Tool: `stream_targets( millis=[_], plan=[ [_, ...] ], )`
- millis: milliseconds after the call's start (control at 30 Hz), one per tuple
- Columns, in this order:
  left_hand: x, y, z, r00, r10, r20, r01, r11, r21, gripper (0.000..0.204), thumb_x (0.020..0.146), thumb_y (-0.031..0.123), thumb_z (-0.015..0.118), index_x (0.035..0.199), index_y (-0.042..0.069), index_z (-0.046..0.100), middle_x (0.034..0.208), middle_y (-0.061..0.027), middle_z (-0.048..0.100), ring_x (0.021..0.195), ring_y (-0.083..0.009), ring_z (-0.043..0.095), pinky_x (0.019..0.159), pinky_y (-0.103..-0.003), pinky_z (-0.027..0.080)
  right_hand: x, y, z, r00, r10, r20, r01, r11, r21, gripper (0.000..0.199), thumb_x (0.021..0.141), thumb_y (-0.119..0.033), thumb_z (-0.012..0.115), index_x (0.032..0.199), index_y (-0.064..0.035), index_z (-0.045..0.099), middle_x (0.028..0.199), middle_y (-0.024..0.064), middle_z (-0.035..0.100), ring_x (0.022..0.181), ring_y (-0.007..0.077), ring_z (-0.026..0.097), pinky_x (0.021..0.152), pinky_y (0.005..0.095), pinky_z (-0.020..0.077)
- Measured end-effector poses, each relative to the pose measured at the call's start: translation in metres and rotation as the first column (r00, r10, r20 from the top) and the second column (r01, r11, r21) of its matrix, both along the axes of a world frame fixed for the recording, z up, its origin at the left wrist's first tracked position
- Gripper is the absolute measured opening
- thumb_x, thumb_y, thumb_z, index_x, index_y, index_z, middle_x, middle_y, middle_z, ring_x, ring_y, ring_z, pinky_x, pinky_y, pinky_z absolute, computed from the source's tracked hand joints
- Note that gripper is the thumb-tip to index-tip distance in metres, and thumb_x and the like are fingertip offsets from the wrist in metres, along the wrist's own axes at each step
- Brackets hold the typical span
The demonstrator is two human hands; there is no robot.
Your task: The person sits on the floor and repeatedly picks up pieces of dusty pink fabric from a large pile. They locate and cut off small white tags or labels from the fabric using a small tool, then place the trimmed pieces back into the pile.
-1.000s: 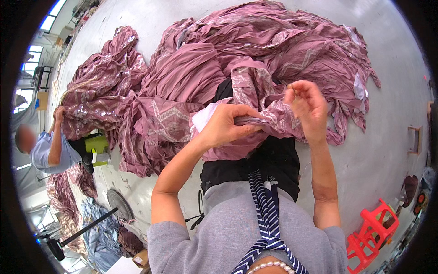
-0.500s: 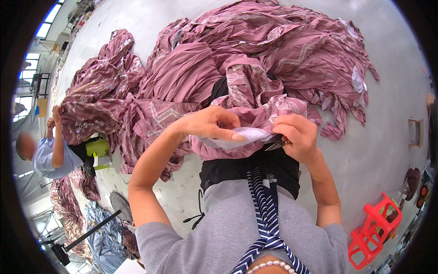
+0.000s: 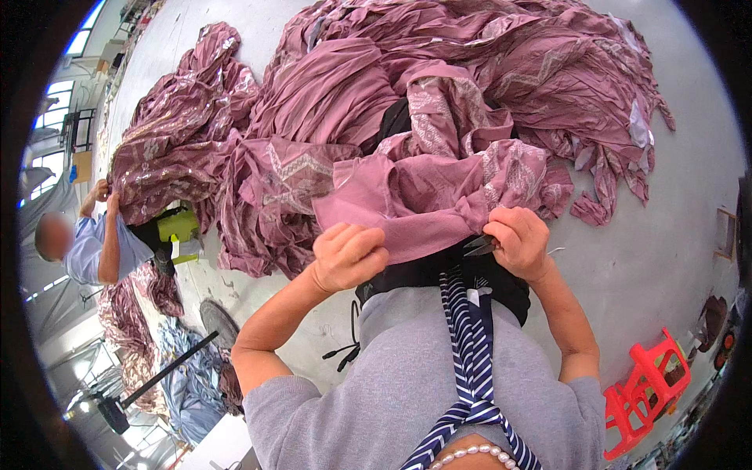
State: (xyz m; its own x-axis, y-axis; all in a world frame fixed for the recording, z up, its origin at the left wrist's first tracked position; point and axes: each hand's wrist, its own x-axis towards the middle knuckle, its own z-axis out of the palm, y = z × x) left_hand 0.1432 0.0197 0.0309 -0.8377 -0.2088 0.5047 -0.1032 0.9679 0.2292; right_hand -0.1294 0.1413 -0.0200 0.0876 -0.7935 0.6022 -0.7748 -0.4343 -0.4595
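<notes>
Fingers: left hand [image 3: 349, 256], right hand [image 3: 518, 244] pinching broad dusty-pink cloth [image 3: 435, 230] at both ends; pointed grey metal snips [image 3: 478, 246] below it; step: seemingly tautening edge; next: likely needs even tension

The crumpled dusty-pink fabric heap [image 3: 321, 86] is showing pale zigzag bands. Below it, a long navy fabric strap [image 3: 468, 354] is displaying white stripes; a grey short-sleeved knit shirt [image 3: 392, 360] is looking plain.

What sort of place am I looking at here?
Probably a garment or textile workshop: a big heap of pink fabric lies on the floor, a co-worker holds similar cloth, and the wearer's right hand holds a small bladed tool.
</notes>
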Motion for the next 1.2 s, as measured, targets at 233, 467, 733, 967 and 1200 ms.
stream_targets(
  millis=[233, 467, 733, 967, 1200],
  plan=[
    [0.003, 0.041, -0.023, 0.991, -0.120, 0.057, 0.093, 0.932, 0.350, 0.023, 0.072, 0.023, 0.072, 0.085, 0.011, 0.059, 0.087, -0.0023, 0.058, 0.064, -0.0160, 0.056, 0.054, -0.028, 0.043, -0.004, 0.001, -0.014, 0.999, -0.022, 0.028, 0.022, 0.999, 0.026, 0.028, 0.061, 0.002, 0.063, 0.086, -0.0068, 0.055, 0.085, 0.0070, 0.060, 0.065, 0.0230, 0.058, 0.055, 0.0327, 0.0455],
    [0.011, 0.030, -0.020, 0.929, 0.343, 0.140, -0.366, 0.795, 0.483, 0.020, 0.075, 0.017, 0.075, 0.081, 0.006, 0.059, 0.075, -0.0049, 0.056, 0.059, -0.0203, 0.054, 0.055, -0.030, 0.044, -0.007, 0.004, -0.017, 0.994, -0.018, 0.108, 0.012, 0.998, 0.054, 0.035, 0.056, 0.008, 0.061, 0.087, -0.0064, 0.053, 0.085, 0.0076, 0.060, 0.064, 0.0241, 0.058, 0.054, 0.0338, 0.0461],
    [0.039, 0.033, -0.060, 0.559, 0.498, 0.663, -0.525, -0.407, 0.748, 0.042, 0.080, 0.034, 0.074, 0.103, 0.001, 0.061, 0.093, -0.0016, 0.062, 0.080, -0.0104, 0.058, 0.072, -0.026, 0.047, -0.008, 0.004, -0.016, 0.991, -0.017, 0.133, 0.012, 0.999, 0.036, 0.038, 0.054, 0.009, 0.060, 0.088, -0.0057, 0.052, 0.085, 0.0082, 0.060, 0.064, 0.0248, 0.058, 0.055, 0.0335, 0.0467],
    [0.019, 0.044, -0.041, 0.776, 0.524, 0.351, 0.089, -0.641, 0.762, 0.031, 0.073, -0.005, 0.059, 0.103, 0.003, 0.062, 0.096, -0.0042, 0.066, 0.083, -0.0121, 0.062, 0.078, -0.026, 0.048, -0.012, 0.014, -0.015, 0.996, 0.012, 0.087, -0.016, 0.999, 0.042, 0.036, 0.055, 0.007, 0.061, 0.088, -0.0054, 0.052, 0.085, 0.0083, 0.060, 0.062, 0.0245, 0.057, 0.054, 0.0340, 0.0447],
    [0.004, 0.057, -0.053, 0.600, 0.592, 0.538, 0.374, -0.802, 0.465, 0.035, 0.079, 0.003, 0.061, 0.114, 0.005, 0.058, 0.107, -0.0063, 0.064, 0.096, -0.0181, 0.062, 0.089, -0.030, 0.049, -0.014, 0.028, -0.013, 0.995, 0.068, 0.073, -0.077, 0.987, 0.137, 0.034, 0.056, 0.010, 0.058, 0.086, -0.0050, 0.052, 0.081, 0.0098, 0.060, 0.061, 0.0272, 0.056, 0.052, 0.0349, 0.0445]
  ],
)
